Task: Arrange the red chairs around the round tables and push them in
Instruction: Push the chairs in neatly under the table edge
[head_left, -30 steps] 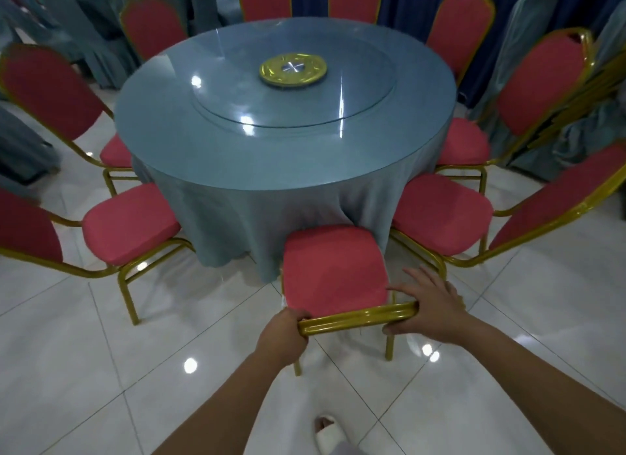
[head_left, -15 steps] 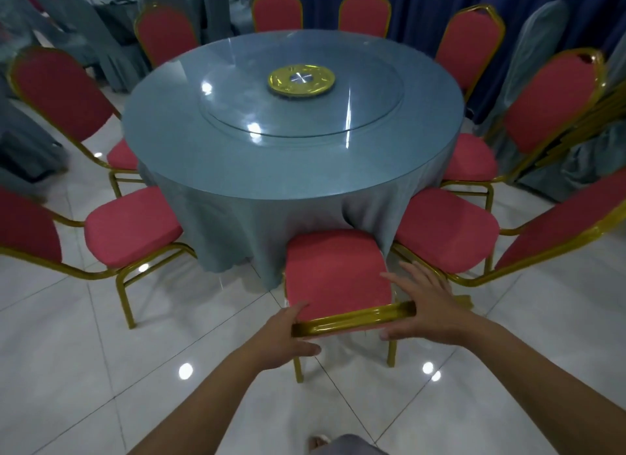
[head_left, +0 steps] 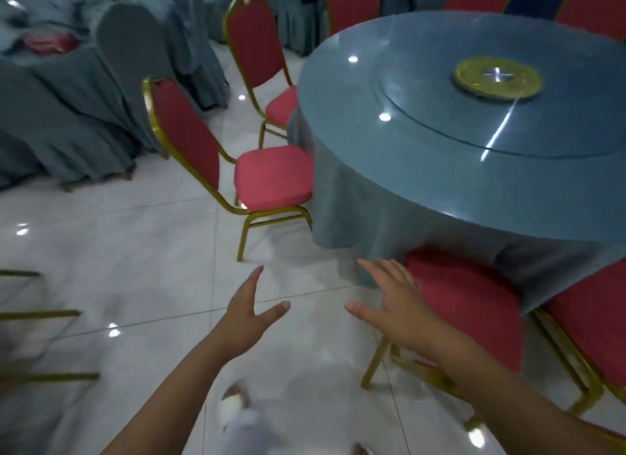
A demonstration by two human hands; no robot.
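The round table (head_left: 440, 170) under a grey-blue cloth fills the upper right, with a gold disc (head_left: 496, 78) on its glass turntable. A red chair with a gold frame (head_left: 467, 312) is tucked under the table's near edge at lower right. My right hand (head_left: 396, 302) hovers with spread fingers just left of its seat, holding nothing. My left hand (head_left: 250, 312) is open above the bare floor, apart from any chair. Another red chair (head_left: 271, 180) stands at the table's left side, its seat front touching the cloth. A third red chair (head_left: 261, 51) stands behind it.
Cloth-covered tables and chairs (head_left: 84, 92) crowd the upper left. Gold chair legs (head_left: 37, 315) poke in at the left edge. More red chairs (head_left: 582, 322) ring the table at right and back. White glossy floor tiles (head_left: 135, 251) spread across the middle. My foot (head_left: 233, 407) shows at the bottom.
Both hands have let go of the chair's gold back rail and opened. My view has swung left, so the table now sits at the right and the left-side chairs are central.
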